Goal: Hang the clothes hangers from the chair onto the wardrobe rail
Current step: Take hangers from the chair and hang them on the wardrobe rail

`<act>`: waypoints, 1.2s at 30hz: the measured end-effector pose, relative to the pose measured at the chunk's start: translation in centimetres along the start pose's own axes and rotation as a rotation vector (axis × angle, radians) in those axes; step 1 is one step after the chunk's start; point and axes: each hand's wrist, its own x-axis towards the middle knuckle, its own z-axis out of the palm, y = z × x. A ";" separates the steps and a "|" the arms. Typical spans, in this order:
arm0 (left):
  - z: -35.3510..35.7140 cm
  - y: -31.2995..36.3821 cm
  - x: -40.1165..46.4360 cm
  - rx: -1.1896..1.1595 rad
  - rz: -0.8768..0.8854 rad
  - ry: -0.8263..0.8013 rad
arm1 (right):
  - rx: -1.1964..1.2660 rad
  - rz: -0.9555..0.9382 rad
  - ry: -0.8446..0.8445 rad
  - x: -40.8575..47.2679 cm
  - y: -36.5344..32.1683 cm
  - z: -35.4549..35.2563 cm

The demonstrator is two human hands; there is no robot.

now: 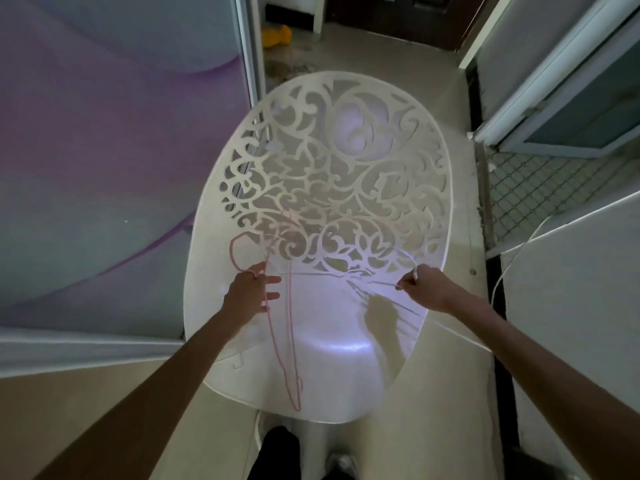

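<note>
A white plastic chair point(311, 358) with a cut-out scroll-pattern back stands in front of me. A thin pink hanger point(289, 341) hangs over the seat, its hook curving up at the left. My left hand point(247, 292) pinches it near the hook, with the other fingers extended. My right hand point(424, 285) grips the hook of a white hanger point(410, 263), whose thin body is hard to see against the white seat. The wardrobe rail is not in view.
A sliding wardrobe door point(104, 150) with purple and pale waves fills the left side. A yellow object point(277, 36) lies on the floor beyond the chair. At the right are white doors point(571, 81), a patterned floor mat point(540, 188) and a white cable point(512, 258).
</note>
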 end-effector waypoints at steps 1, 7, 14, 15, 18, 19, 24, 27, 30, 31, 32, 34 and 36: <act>0.4 -0.3 -0.5 -0.002 -0.005 0.003 | -0.022 -0.007 -0.005 -0.3 0.2 0.2; 2.2 -2.4 -2.9 -0.056 -0.028 -0.007 | 0.613 0.161 -0.078 -1.1 2.3 0.3; 3.5 -4.3 -7.2 -0.066 0.001 0.086 | 0.524 0.053 0.153 -3.9 4.3 3.1; 3.5 -4.5 -7.7 -0.077 0.000 0.101 | 0.375 -0.028 0.205 -4.2 4.6 3.5; 3.5 -5.0 -9.5 -0.097 0.010 0.129 | 0.327 -0.105 0.282 -5.2 5.3 3.1; 3.5 -5.2 -10.0 -0.095 0.008 0.134 | 0.304 -0.108 0.286 -5.3 5.6 2.8; 2.8 -5.2 -13.3 -0.086 0.005 0.162 | 0.693 -0.017 0.251 -6.5 6.8 2.7; 2.3 -4.6 -15.7 -0.114 0.005 0.161 | 1.064 -0.014 0.271 -8.0 6.8 2.2; 1.6 -3.9 -17.6 -0.139 -0.018 0.155 | 1.134 -0.082 0.264 -10.0 5.6 1.5; 1.4 -3.6 -18.4 -0.158 -0.017 0.143 | 1.141 -0.090 0.228 -10.7 5.1 1.3; 1.0 -3.4 -19.2 -0.172 -0.014 0.132 | 1.144 -0.096 0.183 -11.3 4.7 1.1; -0.1 -2.8 -21.3 -0.179 0.011 0.133 | 1.125 -0.121 0.072 -13.1 3.6 0.5; -1.2 -2.1 -23.7 -0.175 0.047 0.138 | 1.056 -0.169 -0.074 -15.4 2.1 -0.2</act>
